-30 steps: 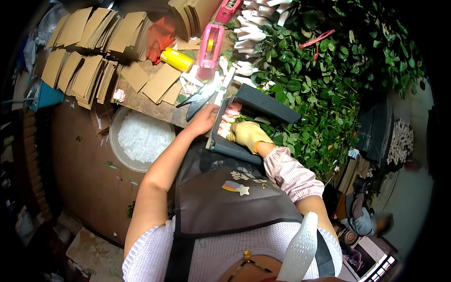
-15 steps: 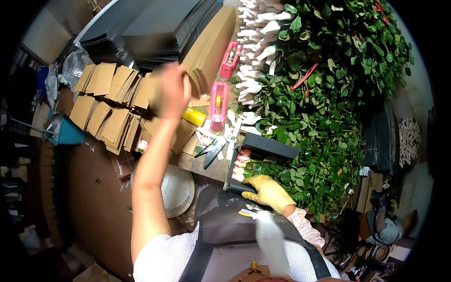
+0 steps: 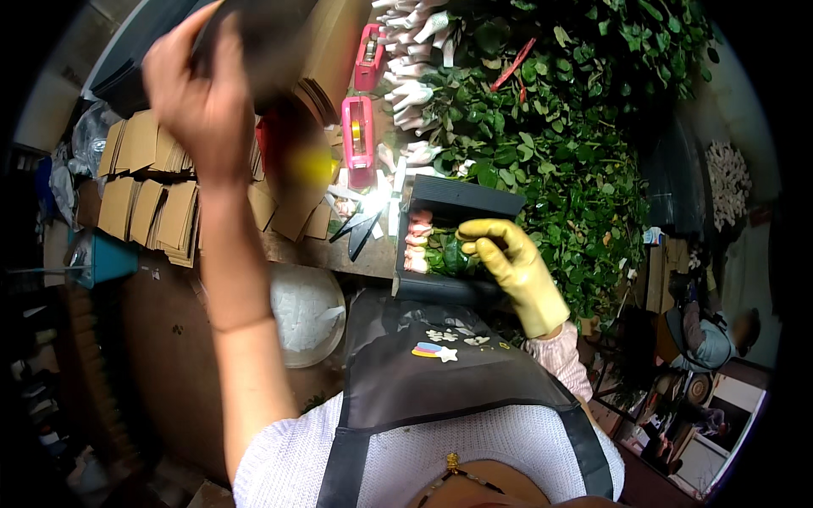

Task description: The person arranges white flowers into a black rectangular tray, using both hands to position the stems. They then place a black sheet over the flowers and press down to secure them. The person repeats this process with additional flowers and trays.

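My bare left hand point(image 3: 199, 102) is raised at the upper left, fingers and thumb curled around a dark, blurred thing point(image 3: 262, 42) whose kind I cannot make out. My right hand point(image 3: 518, 267), in a yellow rubber glove, is over the leafy stems of a bunch of pink roses point(image 3: 417, 241). Its thumb and fingers curve with a gap between them and hold nothing visible. The bunch lies inside a folded black corrugated sheet point(image 3: 470, 196) at the table's near edge. Black-handled scissors point(image 3: 362, 233) lie left of it.
Two pink tape dispensers point(image 3: 358, 140) point(image 3: 368, 59) stand beyond the scissors. Stacked brown cardboard pieces point(image 3: 135, 199) fill the left. Wrapped white bundles point(image 3: 415, 93) and a large leafy pile point(image 3: 550, 169) take up the right. A round pale lid or tub point(image 3: 306, 322) is below the table edge.
My left hand has moved left and up, nearer the view, with the dark thing in it. My right hand has lifted from the sheet's near edge to above the rose stems. The view has shifted.
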A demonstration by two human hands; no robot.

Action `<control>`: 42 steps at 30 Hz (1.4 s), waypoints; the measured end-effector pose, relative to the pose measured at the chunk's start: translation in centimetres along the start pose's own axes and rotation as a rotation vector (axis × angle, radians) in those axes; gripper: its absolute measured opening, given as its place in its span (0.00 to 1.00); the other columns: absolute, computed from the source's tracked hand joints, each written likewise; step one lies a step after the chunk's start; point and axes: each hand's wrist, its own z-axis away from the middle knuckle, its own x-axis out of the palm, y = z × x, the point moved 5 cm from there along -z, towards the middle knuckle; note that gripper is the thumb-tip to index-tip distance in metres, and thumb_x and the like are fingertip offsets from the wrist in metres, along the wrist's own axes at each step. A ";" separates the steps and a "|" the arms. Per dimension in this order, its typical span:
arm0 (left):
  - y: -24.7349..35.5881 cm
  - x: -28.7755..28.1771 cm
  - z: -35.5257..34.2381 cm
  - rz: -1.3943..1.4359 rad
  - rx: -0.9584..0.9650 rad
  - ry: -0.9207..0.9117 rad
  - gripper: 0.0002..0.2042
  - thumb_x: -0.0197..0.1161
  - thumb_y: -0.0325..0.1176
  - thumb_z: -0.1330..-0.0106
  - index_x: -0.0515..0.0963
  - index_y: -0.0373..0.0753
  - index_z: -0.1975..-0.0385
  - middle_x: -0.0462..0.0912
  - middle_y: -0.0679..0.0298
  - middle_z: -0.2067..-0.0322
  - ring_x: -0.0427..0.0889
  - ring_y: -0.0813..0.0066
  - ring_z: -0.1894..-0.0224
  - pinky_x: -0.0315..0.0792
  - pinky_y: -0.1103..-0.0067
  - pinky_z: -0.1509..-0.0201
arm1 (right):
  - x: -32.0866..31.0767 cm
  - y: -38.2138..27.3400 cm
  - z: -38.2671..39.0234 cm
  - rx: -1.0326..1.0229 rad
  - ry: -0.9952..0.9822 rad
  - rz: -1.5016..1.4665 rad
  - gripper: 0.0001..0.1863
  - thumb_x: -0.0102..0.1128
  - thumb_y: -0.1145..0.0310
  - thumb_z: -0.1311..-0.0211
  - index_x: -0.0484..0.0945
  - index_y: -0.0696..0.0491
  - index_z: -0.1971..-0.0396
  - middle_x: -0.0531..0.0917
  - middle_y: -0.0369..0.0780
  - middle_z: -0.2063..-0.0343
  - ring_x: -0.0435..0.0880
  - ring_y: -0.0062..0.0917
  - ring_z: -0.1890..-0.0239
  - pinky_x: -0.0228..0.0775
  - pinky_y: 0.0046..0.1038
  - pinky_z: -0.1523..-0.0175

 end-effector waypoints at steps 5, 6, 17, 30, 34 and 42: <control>12.9 -2.6 11.5 0.271 0.116 -0.273 0.10 0.67 0.31 0.37 0.83 0.40 0.56 0.82 0.64 0.62 0.81 0.72 0.62 0.72 0.76 0.52 | 2.7 -7.2 -1.9 -0.252 -0.285 -0.193 0.41 0.62 0.39 0.35 0.71 0.63 0.40 0.82 0.44 0.47 0.82 0.25 0.50 0.75 0.28 0.43; 14.9 -1.8 13.8 0.324 0.189 -0.457 0.11 0.67 0.35 0.38 0.84 0.43 0.56 0.82 0.66 0.62 0.81 0.73 0.63 0.71 0.75 0.53 | 2.6 -7.5 -2.0 -0.275 -0.279 -0.207 0.39 0.64 0.42 0.35 0.72 0.62 0.40 0.82 0.44 0.47 0.82 0.24 0.50 0.74 0.28 0.43; 7.1 2.6 34.2 0.511 -1.202 -1.306 0.16 0.66 0.42 0.31 0.81 0.31 0.63 0.81 0.59 0.72 0.77 0.68 0.69 0.72 0.72 0.61 | -9.4 11.3 0.1 0.455 0.168 0.265 0.20 0.70 0.55 0.35 0.82 0.60 0.60 0.84 0.33 0.67 0.78 0.17 0.64 0.72 0.24 0.58; 5.8 4.3 37.0 0.015 -0.207 -1.654 0.23 0.68 0.50 0.35 0.78 0.34 0.81 0.75 0.55 0.86 0.78 0.59 0.80 0.74 0.66 0.71 | -0.9 14.0 -5.0 -0.090 -0.703 1.103 0.16 0.67 0.61 0.42 0.85 0.43 0.52 0.87 0.41 0.67 0.86 0.41 0.62 0.77 0.42 0.56; 10.5 5.2 33.5 0.470 0.176 -1.364 0.12 0.66 0.42 0.35 0.81 0.39 0.70 0.85 0.58 0.66 0.85 0.61 0.67 0.79 0.68 0.65 | -1.0 14.4 -5.1 -0.266 -0.666 1.085 0.12 0.69 0.63 0.45 0.87 0.43 0.59 0.85 0.41 0.73 0.85 0.41 0.66 0.76 0.42 0.62; 11.3 8.3 39.3 0.391 0.257 -1.487 0.36 0.52 0.53 0.30 0.58 0.39 0.27 0.58 0.53 0.26 0.56 0.61 0.24 0.47 0.62 0.21 | -1.5 14.8 -4.6 -0.475 -0.574 0.805 0.06 0.67 0.66 0.44 0.86 0.46 0.66 0.82 0.42 0.77 0.82 0.41 0.72 0.72 0.41 0.68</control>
